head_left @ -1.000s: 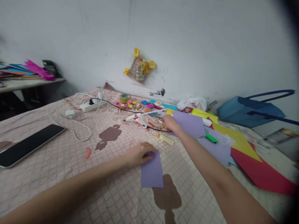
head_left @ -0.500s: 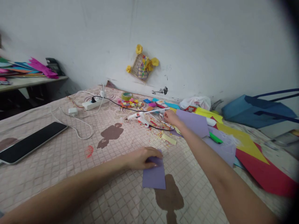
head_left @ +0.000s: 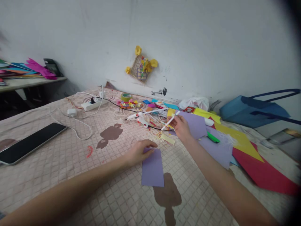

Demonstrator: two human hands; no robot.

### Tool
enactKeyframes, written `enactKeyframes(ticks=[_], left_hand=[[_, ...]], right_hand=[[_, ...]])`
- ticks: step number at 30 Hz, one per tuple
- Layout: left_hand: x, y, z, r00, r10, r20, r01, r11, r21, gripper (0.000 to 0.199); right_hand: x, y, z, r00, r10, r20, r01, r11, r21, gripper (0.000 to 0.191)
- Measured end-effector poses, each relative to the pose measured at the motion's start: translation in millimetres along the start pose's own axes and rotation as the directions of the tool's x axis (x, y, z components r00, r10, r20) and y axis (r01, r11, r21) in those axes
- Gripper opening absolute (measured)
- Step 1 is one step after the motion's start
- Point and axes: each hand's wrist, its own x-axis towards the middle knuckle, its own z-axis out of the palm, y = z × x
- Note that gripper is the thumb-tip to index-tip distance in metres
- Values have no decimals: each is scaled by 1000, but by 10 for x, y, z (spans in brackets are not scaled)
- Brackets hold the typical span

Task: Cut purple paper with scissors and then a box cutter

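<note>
A small purple sheet (head_left: 152, 169) lies flat on the patterned tablecloth (head_left: 117, 201). At its upper left edge rests my left hand (head_left: 141, 153), fingers apart, the fingertips touching the top of the sheet. My right hand (head_left: 181, 126) is closed around a thin white stick (head_left: 170, 121), which slants across its fingers above the scraps. Just left of that stick lies a white glue gun (head_left: 139, 118) with its black cord. A pale yellow strip (head_left: 167, 139) lies between my two hands.
Larger purple sheets (head_left: 194, 125), a green marker (head_left: 213, 137), yellow and red sheets (head_left: 263, 174) spread on the right, near a blue bag (head_left: 251, 111). A phone (head_left: 31, 142), white cables and a power strip (head_left: 94, 104) lie left. Green tape (head_left: 126, 97) stands behind.
My right hand has come back toward me from the scraps, now with the white stick in it. My left hand has shifted slightly up and left, showing more of the purple sheet.
</note>
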Motion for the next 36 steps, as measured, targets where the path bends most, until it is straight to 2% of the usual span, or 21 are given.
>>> enactKeyframes(ticks=[5,8,11,20,27,31,36], left_hand=[[10,11,72,975,-153,-164,151,988,-26,22],[11,31,87,953,-210,-220,214,977,-3,25],[4,50,89,947,-224,-230,234,972,17,23],[-34,33,104,967,-213,-141,218,976,20,19],[-58,73,89,983,-167,-78,173,983,68,16],[-73,104,72,991,-120,-58,127,982,141,12],[-91,52,74,995,-103,-4,102,978,182,24]], right_hand=[[-604,-75,121,987,116,110,-133,979,155,26],[-880,-99,191,983,134,128,-159,964,213,27],[-1030,-101,230,981,148,128,-176,953,245,28],[-1071,-68,189,969,199,145,-228,950,215,25],[-1106,-75,185,936,271,226,-305,944,130,29],[-1002,-92,101,948,274,164,-292,951,101,34],[-900,-53,-39,942,317,114,-319,948,4,34]])
